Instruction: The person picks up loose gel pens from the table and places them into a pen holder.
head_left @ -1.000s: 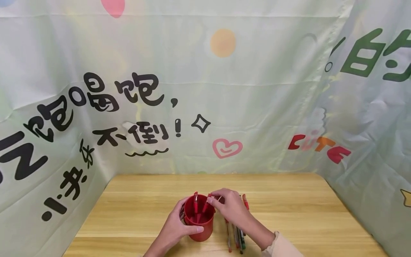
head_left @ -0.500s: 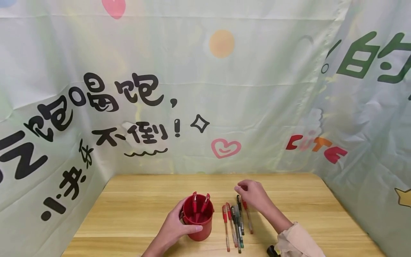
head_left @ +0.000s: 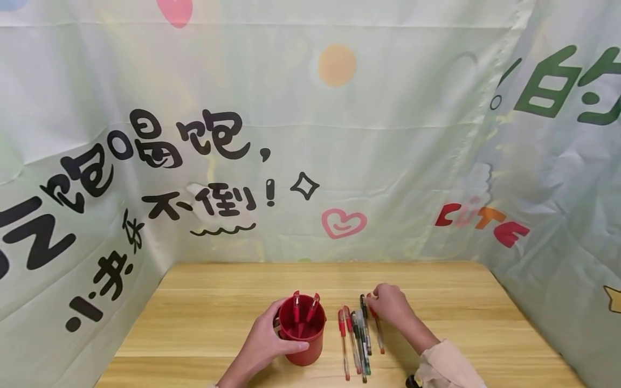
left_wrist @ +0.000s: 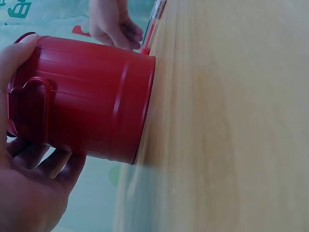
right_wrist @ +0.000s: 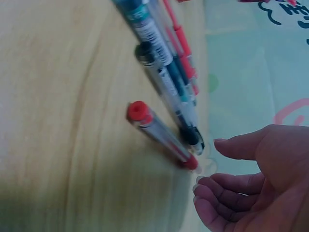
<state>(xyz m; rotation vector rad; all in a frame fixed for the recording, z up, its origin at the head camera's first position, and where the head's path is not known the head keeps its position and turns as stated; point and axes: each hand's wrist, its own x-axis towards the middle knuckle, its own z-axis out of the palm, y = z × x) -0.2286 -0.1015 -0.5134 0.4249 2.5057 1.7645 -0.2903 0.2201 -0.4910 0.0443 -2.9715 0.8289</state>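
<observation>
A red bucket (head_left: 310, 351) with a looped side handle stands upright on the table, and my left hand (head_left: 264, 337) grips its side, thumb toward the front. Inside lean two red-capped gel pens, one on the left (head_left: 296, 308) and one on the right (head_left: 312, 310). My right hand (head_left: 393, 308) is at the capped end of a red gel pen (head_left: 379, 331) lying on the table. In the right wrist view, the thumb and loosely curled fingers (right_wrist: 227, 193) are apart, close to that pen's far end (right_wrist: 189, 162), with no grip visible.
Several more gel pens, red, black (head_left: 365, 326) and green-tipped (head_left: 367, 366), lie side by side between bucket and right hand. The wooden table (head_left: 204, 307) meets a printed cloth wall (head_left: 398, 178) at its back and sides. A black object (head_left: 412, 381) shows by the right sleeve.
My right hand let go of a red gel pen in the bucket, moved right above the loose pens, then came down to the rightmost red one. The left hand stays on the bucket.
</observation>
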